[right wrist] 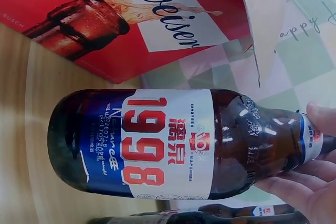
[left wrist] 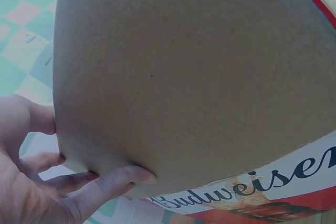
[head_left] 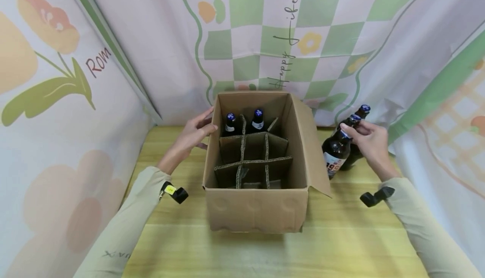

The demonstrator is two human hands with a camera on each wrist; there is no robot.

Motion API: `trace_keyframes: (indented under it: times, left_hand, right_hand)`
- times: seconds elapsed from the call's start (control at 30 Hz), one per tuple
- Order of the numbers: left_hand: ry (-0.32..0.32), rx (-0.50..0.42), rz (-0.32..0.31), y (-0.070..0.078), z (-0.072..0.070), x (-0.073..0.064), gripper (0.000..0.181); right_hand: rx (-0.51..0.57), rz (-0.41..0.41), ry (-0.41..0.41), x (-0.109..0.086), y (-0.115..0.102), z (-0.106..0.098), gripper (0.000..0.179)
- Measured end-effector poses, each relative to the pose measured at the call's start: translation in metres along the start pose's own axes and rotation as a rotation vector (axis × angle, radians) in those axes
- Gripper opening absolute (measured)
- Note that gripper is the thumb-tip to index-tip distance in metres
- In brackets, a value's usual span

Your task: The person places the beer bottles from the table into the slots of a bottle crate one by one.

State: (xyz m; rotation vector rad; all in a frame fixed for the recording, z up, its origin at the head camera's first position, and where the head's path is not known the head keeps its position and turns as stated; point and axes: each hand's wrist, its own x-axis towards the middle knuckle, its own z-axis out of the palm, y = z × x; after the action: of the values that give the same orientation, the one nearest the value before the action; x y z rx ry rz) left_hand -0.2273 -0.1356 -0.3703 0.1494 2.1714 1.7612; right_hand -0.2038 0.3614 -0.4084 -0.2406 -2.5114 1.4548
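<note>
My left hand (head_left: 190,136) grips the back left edge of an open cardboard box (head_left: 255,210), its thumb at the rim. In the left wrist view, those fingers (left wrist: 113,182) lie against the plain brown flap (left wrist: 194,77). With my right hand (head_left: 373,141) I hold a brown beer bottle (head_left: 336,151) by its neck, just right of the box. Its label (right wrist: 168,145) reads 1998 in red. More brown bottles (right wrist: 236,214) stand close beside it. Inside the box, two blue-capped bottles (head_left: 258,120) occupy compartments of the back row.
Cardboard dividers (head_left: 254,160) split the box into compartments. An open flap (head_left: 312,151) slants outward on the box's right side, near the held bottle. The wooden table (head_left: 170,244) is bordered by printed curtains (head_left: 250,38) at the back and sides.
</note>
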Motion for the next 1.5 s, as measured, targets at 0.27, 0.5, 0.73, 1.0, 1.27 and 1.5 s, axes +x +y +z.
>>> trace_keyframes:
  times: [0.27, 0.5, 0.73, 1.0, 1.27, 1.5]
  left_hand:
    - [0.002, -0.001, -0.007, 0.001, 0.000, -0.001, 0.075]
    - [-0.004, 0.003, -0.004, 0.001, -0.001, 0.000, 0.075]
    - [0.001, -0.006, 0.002, 0.000, -0.001, -0.001, 0.075]
    - [0.008, -0.010, 0.003, 0.000, -0.001, 0.000, 0.075]
    - [0.006, -0.013, 0.008, 0.000, 0.000, 0.002, 0.075]
    - [0.012, -0.009, 0.005, 0.001, 0.000, 0.000, 0.077]
  right_hand:
    - [-0.012, -0.049, 0.040, 0.001, -0.015, -0.006, 0.031]
    - [0.026, 0.001, 0.017, 0.003, -0.035, -0.020, 0.056]
    - [0.069, -0.019, 0.042, -0.001, -0.060, -0.027, 0.021]
    - [0.136, -0.023, 0.059, -0.007, -0.079, -0.030, 0.026]
    - [0.248, -0.028, 0.099, -0.007, -0.097, -0.038, 0.037]
    - [0.419, -0.154, 0.192, -0.006, -0.114, -0.038, 0.030]
